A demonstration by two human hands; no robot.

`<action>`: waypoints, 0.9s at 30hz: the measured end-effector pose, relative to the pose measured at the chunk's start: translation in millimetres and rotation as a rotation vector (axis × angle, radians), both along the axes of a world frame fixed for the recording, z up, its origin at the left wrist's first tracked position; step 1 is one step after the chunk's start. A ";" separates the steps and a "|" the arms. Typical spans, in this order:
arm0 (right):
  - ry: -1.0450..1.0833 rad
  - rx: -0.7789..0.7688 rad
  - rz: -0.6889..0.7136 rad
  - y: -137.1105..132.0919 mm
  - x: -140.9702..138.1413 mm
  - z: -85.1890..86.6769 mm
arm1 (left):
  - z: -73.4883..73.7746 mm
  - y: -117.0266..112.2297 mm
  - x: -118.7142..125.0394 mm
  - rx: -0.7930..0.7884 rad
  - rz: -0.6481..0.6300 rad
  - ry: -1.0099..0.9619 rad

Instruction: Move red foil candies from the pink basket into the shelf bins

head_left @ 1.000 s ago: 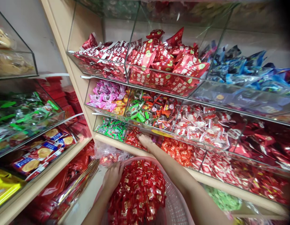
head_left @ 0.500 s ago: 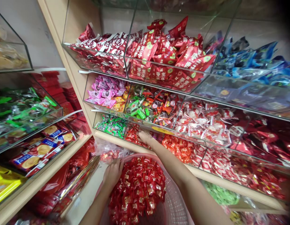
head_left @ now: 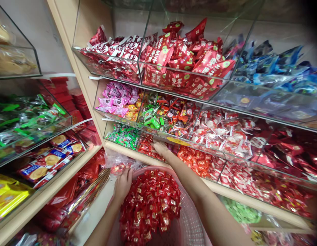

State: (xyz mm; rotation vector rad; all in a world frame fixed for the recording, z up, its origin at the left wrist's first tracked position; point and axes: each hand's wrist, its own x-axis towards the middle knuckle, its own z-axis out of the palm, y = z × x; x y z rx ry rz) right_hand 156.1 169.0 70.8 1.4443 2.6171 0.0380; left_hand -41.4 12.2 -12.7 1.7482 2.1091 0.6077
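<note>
My left hand [head_left: 123,184] grips the rim of a pink mesh basket [head_left: 191,228] heaped with small red-and-gold wrapped candies [head_left: 150,205]. My right hand [head_left: 160,147] reaches into the lowest clear bin [head_left: 147,147] on the shelf, lying among red wrapped candies. Its fingers point away, pushed into the pile and partly hidden, so I cannot see whether they hold anything. A bin of green-wrapped candies [head_left: 123,136] is just left of that hand, and a bin of red candies [head_left: 199,164] is just right of it.
Clear bins above hold purple and orange sweets [head_left: 118,100], mixed candies [head_left: 164,116], red packets [head_left: 184,61] and blue packets [head_left: 273,71]. A second shelf on the left has green-wrapped sweets [head_left: 27,119] and biscuit packs [head_left: 50,160]. Red bags [head_left: 71,198] lie below.
The view shifted slightly. My left hand slid a little along the basket rim. My right hand stays in the bin.
</note>
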 end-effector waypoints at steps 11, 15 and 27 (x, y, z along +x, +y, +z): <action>0.299 0.092 -0.003 -61.4 14.7 34.7 | 1.8 0.1 -1.0 0.014 -0.007 -0.013; 0.298 -0.034 0.158 -118.9 22.6 26.9 | 2.6 -1.0 0.1 0.016 -0.007 0.010; -0.012 -0.298 0.203 -195.5 43.5 -23.3 | -0.3 -2.8 0.6 0.017 -0.045 0.085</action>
